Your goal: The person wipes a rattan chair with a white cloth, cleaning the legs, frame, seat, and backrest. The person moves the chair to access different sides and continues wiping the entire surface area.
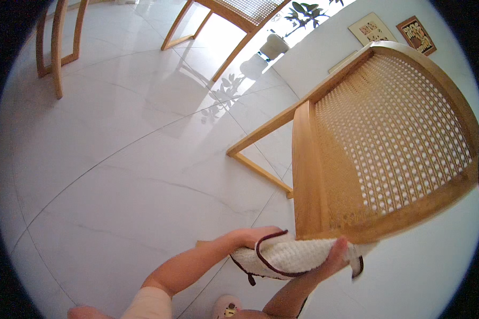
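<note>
A white textured cloth (303,253) with dark maroon edging and a small hanging loop is wrapped against the near wooden side of a cane-backed chair (309,171). At the cloth's left end my left hand (259,236) grips it, the fingers partly hidden behind a fold. My right hand (336,255) holds the right end from below, thumb over the top. A loose corner of cloth hangs past the right hand. The wood under the cloth is hidden.
Pale glossy floor tiles (123,191) spread to the left. Another cane chair (231,18) and wooden chair legs (58,48) stand farther off. Beyond are a potted plant (274,46) and framed pictures (416,36) by a white wall. A shoe (226,305) shows below.
</note>
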Motion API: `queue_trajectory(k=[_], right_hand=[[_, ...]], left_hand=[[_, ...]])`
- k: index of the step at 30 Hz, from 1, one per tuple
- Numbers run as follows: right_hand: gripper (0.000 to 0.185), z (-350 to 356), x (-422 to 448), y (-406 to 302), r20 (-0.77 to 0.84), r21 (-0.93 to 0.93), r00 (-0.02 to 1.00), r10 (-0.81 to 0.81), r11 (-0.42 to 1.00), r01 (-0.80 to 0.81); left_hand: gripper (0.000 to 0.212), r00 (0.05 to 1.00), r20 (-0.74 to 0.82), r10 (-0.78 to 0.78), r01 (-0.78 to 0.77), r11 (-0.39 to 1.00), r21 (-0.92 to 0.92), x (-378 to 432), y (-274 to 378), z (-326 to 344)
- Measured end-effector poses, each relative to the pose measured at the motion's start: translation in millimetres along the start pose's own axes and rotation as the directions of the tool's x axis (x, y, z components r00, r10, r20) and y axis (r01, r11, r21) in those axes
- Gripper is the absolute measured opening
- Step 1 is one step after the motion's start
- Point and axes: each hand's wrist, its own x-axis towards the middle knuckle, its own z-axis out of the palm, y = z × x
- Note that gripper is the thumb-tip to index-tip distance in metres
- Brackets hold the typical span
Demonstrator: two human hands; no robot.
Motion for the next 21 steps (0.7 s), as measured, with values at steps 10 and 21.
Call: queue_trajectory(k=[10, 21], right_hand=[[0.043, 121.5, 5.5, 53.3, 0.385, -0.554, 0.877, 0.287, 0.832, -0.029], [0.055, 155.1, -2.6, -20.8, 0.616, -0.371, 0.697, 0.367, 0.916, -0.154]], left_hand=[[0.070, 0.801, -0.597, -0.050, -0.263, 0.866, -0.425, -45.8, 76.7, -124.2], [0.067, 0.447, -0.881, 0.153, -0.156, 0.983, 0.092, -80.0, 95.1, -115.2]])
